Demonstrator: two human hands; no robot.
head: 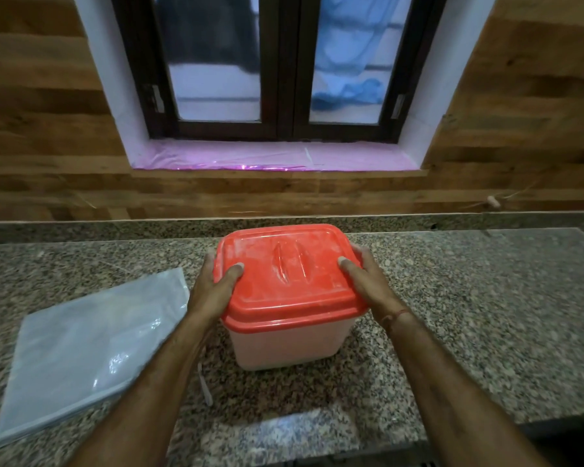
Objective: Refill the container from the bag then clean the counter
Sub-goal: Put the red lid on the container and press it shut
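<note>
A white plastic container (pixel 290 345) with a red lid (pixel 287 281) stands in the middle of the granite counter (pixel 469 315). The lid is on and dusted with white powder. My left hand (pixel 216 288) grips the lid's left edge, thumb on top. My right hand (pixel 368 281) grips the lid's right edge the same way. A flat, clear plastic bag (pixel 81 355) lies on the counter to the left of the container, close to my left forearm.
A wood-panelled wall (pixel 48 183) with a dark-framed window (pixel 284 79) rises behind the counter. A pink-lined sill (pixel 270 156) sits below the window. A thin white strip (pixel 204 385) lies on the counter by my left forearm. The counter's front edge (pixel 317 446) is near me.
</note>
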